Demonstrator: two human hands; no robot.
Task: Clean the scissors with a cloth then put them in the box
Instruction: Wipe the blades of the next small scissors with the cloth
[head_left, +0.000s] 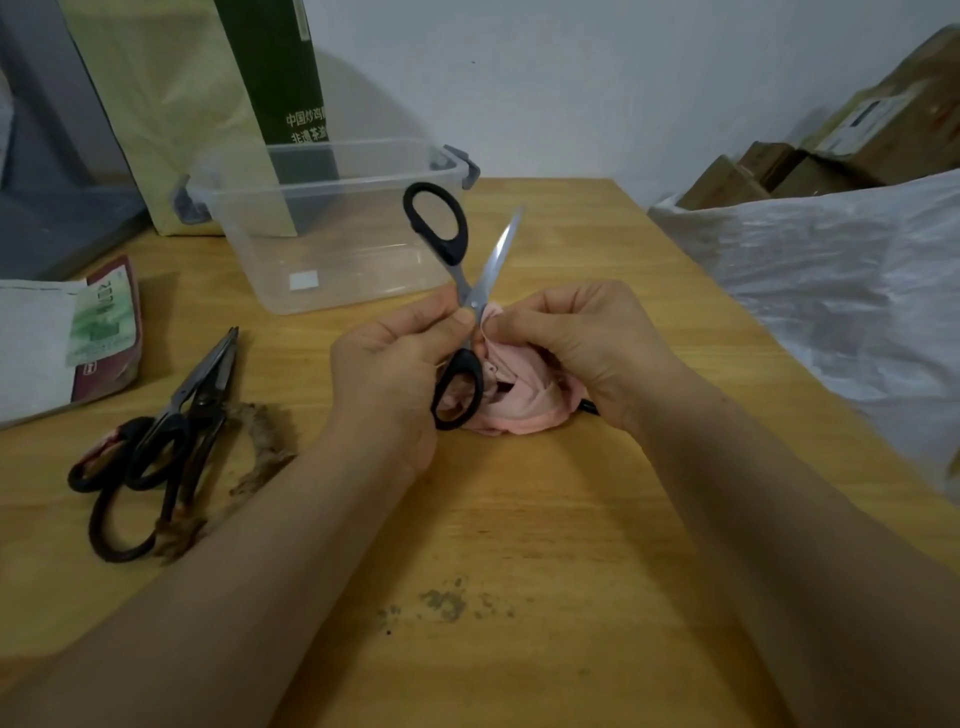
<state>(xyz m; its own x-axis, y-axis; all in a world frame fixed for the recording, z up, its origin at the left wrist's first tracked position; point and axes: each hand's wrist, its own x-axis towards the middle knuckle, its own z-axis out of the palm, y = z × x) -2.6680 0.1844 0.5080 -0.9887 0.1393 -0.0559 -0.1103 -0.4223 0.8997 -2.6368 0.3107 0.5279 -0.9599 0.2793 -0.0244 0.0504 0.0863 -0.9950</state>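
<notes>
Left hand (395, 364) pinches the stiff, sharp scissors (493, 265) at the pivot — likely safest — right hand (576, 338), at 3 o'clock, bunches soft cloth (519, 410).

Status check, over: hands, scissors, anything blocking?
Left grip holds open scissors near pivot. Right grip pinches pink cloth beside it. Lidless box behind, unobstructed.

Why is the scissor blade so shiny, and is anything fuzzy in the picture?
In the head view, the scissors show bright glare on the raised blade; the cardboard boxes at the right edge look soft and bent by the wide lens; shadows are soft.
</notes>
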